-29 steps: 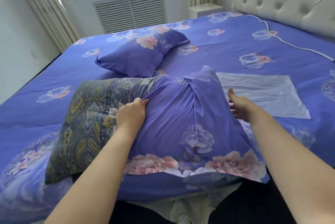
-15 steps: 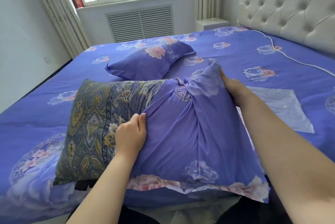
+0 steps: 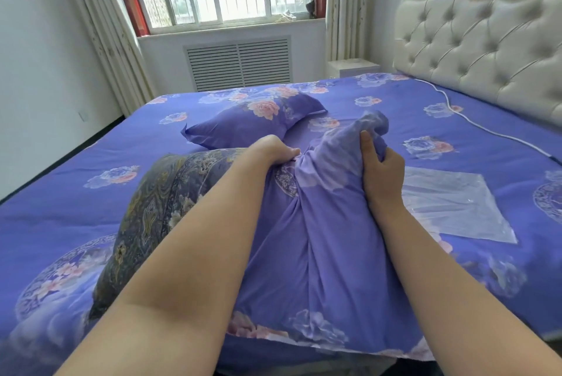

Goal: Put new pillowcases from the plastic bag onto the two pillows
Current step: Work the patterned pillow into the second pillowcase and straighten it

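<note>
A pillow with a dark paisley cover (image 3: 152, 211) lies on the bed in front of me, its right part inside a purple floral pillowcase (image 3: 328, 254). My left hand (image 3: 273, 150) grips the pillowcase edge at the pillow's far side. My right hand (image 3: 380, 175) holds a bunched fold of the pillowcase, lifted off the bed. A second pillow (image 3: 255, 120), fully in a matching purple case, lies farther back. The flat clear plastic bag (image 3: 456, 208) rests on the bed to the right of my right hand.
The bed (image 3: 76, 187) has a purple floral cover. A tufted cream headboard (image 3: 486, 41) stands at the right, with a white cable (image 3: 486, 129) running across the cover. A window, radiator grille (image 3: 240, 62) and curtains are behind the bed.
My left hand has moved from the near side of the pillowcase edge to the far side. My right hand has gathered more fabric and raised it. The view has tilted up.
</note>
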